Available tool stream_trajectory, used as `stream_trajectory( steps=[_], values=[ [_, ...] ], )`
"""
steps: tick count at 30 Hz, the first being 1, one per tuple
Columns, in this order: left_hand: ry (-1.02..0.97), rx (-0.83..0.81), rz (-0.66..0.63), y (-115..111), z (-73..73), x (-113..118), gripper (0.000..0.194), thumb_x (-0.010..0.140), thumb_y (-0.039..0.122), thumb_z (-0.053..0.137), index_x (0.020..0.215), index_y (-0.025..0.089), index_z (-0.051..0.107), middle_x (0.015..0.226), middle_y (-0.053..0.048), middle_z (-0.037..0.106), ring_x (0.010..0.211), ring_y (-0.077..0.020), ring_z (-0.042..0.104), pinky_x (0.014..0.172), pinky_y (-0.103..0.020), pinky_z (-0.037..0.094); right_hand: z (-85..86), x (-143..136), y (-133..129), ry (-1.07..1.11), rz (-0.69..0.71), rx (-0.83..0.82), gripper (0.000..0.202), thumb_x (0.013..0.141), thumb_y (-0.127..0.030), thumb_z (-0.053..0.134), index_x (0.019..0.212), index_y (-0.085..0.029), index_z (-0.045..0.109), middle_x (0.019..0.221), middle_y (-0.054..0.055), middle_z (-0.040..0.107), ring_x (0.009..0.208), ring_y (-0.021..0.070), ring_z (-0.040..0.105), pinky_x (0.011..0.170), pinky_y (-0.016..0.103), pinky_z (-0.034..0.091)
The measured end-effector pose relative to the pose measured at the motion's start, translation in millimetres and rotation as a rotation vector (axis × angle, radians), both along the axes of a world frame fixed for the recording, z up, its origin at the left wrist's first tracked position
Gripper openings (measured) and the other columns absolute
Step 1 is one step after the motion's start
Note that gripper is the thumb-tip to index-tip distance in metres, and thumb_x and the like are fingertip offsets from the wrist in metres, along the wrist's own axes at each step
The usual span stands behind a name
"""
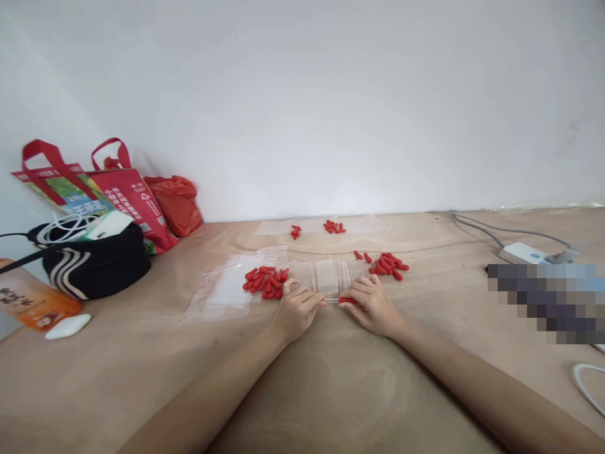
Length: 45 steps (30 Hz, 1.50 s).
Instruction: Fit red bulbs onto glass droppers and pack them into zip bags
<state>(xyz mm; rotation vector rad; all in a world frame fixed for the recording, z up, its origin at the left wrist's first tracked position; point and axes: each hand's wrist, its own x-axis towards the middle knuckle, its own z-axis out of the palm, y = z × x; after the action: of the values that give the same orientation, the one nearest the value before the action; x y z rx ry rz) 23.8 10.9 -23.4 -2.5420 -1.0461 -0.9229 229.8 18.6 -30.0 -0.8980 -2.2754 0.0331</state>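
A row of clear plastic tubes (328, 274) lies on the wooden tabletop in the middle. My left hand (299, 310) has its fingers closed on the near end of one clear tube. My right hand (371, 304) pinches a small red cap (347, 300) at that tube's end. A pile of red caps (265, 281) sits left of the tubes and another pile of red caps (388, 263) sits to their right. Further back lie a few more red caps (333, 226).
Clear plastic bags (225, 288) lie left of the caps. At the far left stand a black striped bag (97, 265), red shopping bags (135, 195), an orange packet (33, 302) and a white object (69, 326). A power strip (524, 253) with cables sits right.
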Motion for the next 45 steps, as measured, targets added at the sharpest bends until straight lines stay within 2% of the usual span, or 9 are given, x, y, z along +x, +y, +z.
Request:
stream_trajectory(
  steps=[9, 14, 19, 22, 28, 34, 38, 41, 45],
  values=[
    [-0.002, 0.047, 0.023, 4.9, 0.7, -12.9, 0.021, 0.087, 0.023, 0.041, 0.083, 0.016, 0.060, 0.073, -0.003, 0.058, 0.068, -0.0139, 0.051, 0.066, -0.028, 0.038, -0.8, 11.2, 3.6, 0.080, -0.055, 0.048, 0.021, 0.080, -0.036, 0.051, 0.091, -0.021, 0.061, 0.078, 0.004, 0.064, 0.075, 0.0171, 0.050, 0.072, 0.034, 0.031],
    [-0.175, 0.088, 0.172, 18.9, 4.0, -25.3, 0.020, 0.086, 0.023, 0.043, 0.085, 0.014, 0.060, 0.068, -0.003, 0.055, 0.066, -0.0136, 0.052, 0.063, -0.025, 0.043, 2.1, 34.7, 23.0, 0.231, -0.284, 0.086, 0.018, 0.080, -0.033, 0.050, 0.079, -0.020, 0.062, 0.075, 0.004, 0.064, 0.074, 0.0185, 0.051, 0.069, 0.033, 0.033],
    [-0.013, 0.074, 0.358, 35.1, 1.5, -25.2, 0.018, 0.081, 0.016, 0.044, 0.080, 0.014, 0.061, 0.070, -0.005, 0.057, 0.065, -0.0174, 0.054, 0.062, -0.029, 0.044, -4.0, 46.1, 33.6, 0.245, -0.403, 0.149, 0.018, 0.080, -0.027, 0.048, 0.074, -0.020, 0.063, 0.068, 0.003, 0.063, 0.069, 0.0174, 0.051, 0.067, 0.032, 0.030],
    [0.074, 0.055, 0.407, 39.1, -0.8, -20.9, 0.017, 0.077, 0.011, 0.045, 0.078, 0.014, 0.062, 0.071, -0.006, 0.057, 0.066, -0.0187, 0.054, 0.064, -0.030, 0.044, -7.6, 43.5, 30.8, 0.192, -0.413, 0.188, 0.016, 0.079, -0.025, 0.049, 0.074, -0.021, 0.063, 0.068, 0.002, 0.063, 0.072, 0.0166, 0.051, 0.069, 0.031, 0.028],
    [0.103, 0.007, 0.395, 36.2, -2.4, -15.7, 0.017, 0.072, 0.007, 0.047, 0.073, 0.015, 0.061, 0.079, -0.007, 0.058, 0.069, -0.0185, 0.053, 0.067, -0.029, 0.043, -8.2, 32.1, 20.9, 0.093, -0.354, 0.185, 0.014, 0.077, -0.022, 0.050, 0.073, -0.020, 0.063, 0.071, 0.001, 0.063, 0.073, 0.0151, 0.049, 0.071, 0.031, 0.025],
    [0.076, -0.054, 0.374, 27.4, 0.5, -11.5, 0.016, 0.077, 0.024, 0.050, 0.068, 0.016, 0.061, 0.080, -0.006, 0.060, 0.075, -0.0184, 0.054, 0.072, -0.031, 0.040, -8.4, 26.8, 15.6, 0.047, -0.319, 0.174, 0.014, 0.077, -0.023, 0.051, 0.071, -0.020, 0.063, 0.066, 0.000, 0.062, 0.072, 0.0150, 0.048, 0.072, 0.031, 0.025],
    [0.027, -0.137, 0.466, 22.0, 11.2, -3.0, 0.019, 0.074, 0.035, 0.051, 0.076, 0.019, 0.061, 0.089, -0.006, 0.059, 0.088, -0.0226, 0.051, 0.076, -0.037, 0.034, -7.4, 26.4, 15.8, 0.029, -0.340, 0.173, 0.016, 0.077, -0.024, 0.050, 0.071, -0.021, 0.063, 0.066, 0.001, 0.062, 0.072, 0.0150, 0.048, 0.073, 0.031, 0.024],
    [0.043, -0.234, 0.560, 23.3, 19.3, 6.4, 0.024, 0.072, 0.041, 0.052, 0.076, 0.019, 0.060, 0.093, -0.007, 0.057, 0.092, -0.0241, 0.047, 0.079, -0.039, 0.031, -3.7, 29.8, 20.0, 0.026, -0.428, 0.148, 0.017, 0.077, -0.025, 0.048, 0.073, -0.021, 0.064, 0.071, 0.002, 0.063, 0.075, 0.0161, 0.048, 0.073, 0.031, 0.023],
    [0.120, -0.322, 0.692, 30.5, 25.5, 18.6, 0.022, 0.068, 0.036, 0.052, 0.076, 0.018, 0.061, 0.093, -0.008, 0.055, 0.094, -0.0259, 0.044, 0.080, -0.039, 0.029, 5.4, 43.4, 30.5, 0.036, -0.669, 0.005, 0.019, 0.076, -0.031, 0.047, 0.074, -0.021, 0.063, 0.075, 0.003, 0.065, 0.080, 0.0191, 0.050, 0.072, 0.032, 0.023]
  ],
)
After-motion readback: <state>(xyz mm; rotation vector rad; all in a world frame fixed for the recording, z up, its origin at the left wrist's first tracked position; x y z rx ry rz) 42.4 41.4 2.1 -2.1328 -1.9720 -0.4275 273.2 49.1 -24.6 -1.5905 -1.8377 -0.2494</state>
